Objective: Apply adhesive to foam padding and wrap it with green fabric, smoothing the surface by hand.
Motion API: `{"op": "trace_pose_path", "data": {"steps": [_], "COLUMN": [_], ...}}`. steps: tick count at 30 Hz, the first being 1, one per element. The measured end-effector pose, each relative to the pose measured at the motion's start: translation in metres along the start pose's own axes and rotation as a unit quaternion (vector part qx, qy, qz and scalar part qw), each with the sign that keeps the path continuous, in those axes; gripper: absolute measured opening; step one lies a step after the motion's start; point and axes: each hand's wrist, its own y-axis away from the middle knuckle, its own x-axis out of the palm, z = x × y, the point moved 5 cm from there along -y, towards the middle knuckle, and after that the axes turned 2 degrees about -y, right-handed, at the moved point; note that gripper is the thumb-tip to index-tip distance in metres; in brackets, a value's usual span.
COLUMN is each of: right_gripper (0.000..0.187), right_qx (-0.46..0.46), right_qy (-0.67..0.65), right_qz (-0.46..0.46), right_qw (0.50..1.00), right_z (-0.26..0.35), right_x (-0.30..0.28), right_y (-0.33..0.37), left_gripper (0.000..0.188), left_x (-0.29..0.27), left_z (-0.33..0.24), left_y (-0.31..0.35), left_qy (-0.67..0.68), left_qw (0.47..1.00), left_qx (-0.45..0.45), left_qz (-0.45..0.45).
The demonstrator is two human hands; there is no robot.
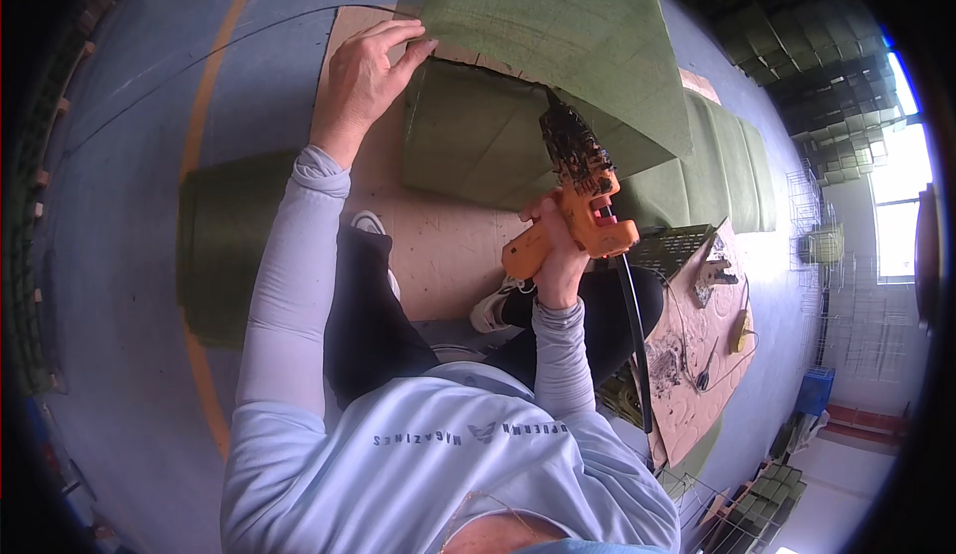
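My right hand (560,260) is wrapped round the handle of an orange glue gun (590,184). Black residue cakes the gun's front, and a long black glue stick (634,340) trails from its back. Its nozzle points at the top edge of a green block (468,136), under a raised green sheet (548,21). A dark line runs along that edge, from near my left hand to the nozzle. At the sheet's left corner my left hand (370,74) is closed, thumb and fingers pinching the edge.
Cardboard (438,270) lies under the block. Another green block (234,245) sits left, by an orange floor line (204,106). At right are a draped green piece (727,166), black-smeared cardboard (687,375) and a yellow power strip (741,331). Green stacks (797,46) stand far right.
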Motion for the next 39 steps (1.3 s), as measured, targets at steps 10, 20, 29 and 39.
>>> {"op": "trace_pose_path", "data": {"steps": [10,20,29,39], "right_gripper": [0.018,0.018,0.025,0.031], "right_qx": [-0.013,-0.023,0.174,0.088], "right_qy": [-0.020,-0.010,0.077,0.099], "right_qz": [-0.011,-0.017,-0.040,-0.043], "right_qw": [1.000,1.000,0.981,0.990], "right_z": [0.002,0.000,-0.036,0.010], "right_x": [-0.010,-0.011,-0.021,-0.029], "right_y": [0.001,0.002,0.006,0.002], "left_gripper": [0.027,0.037,0.028,0.034], "left_x": [-0.001,-0.005,0.012,0.013], "left_z": [-0.004,-0.003,0.026,0.024], "left_y": [0.000,-0.003,-0.002,-0.013], "left_qy": [0.003,-0.005,0.037,-0.037], "left_qw": [1.000,1.000,0.996,0.996], "left_qx": [-0.010,-0.001,-0.005,0.030], "left_qz": [0.010,-0.001,0.080,0.072]}}
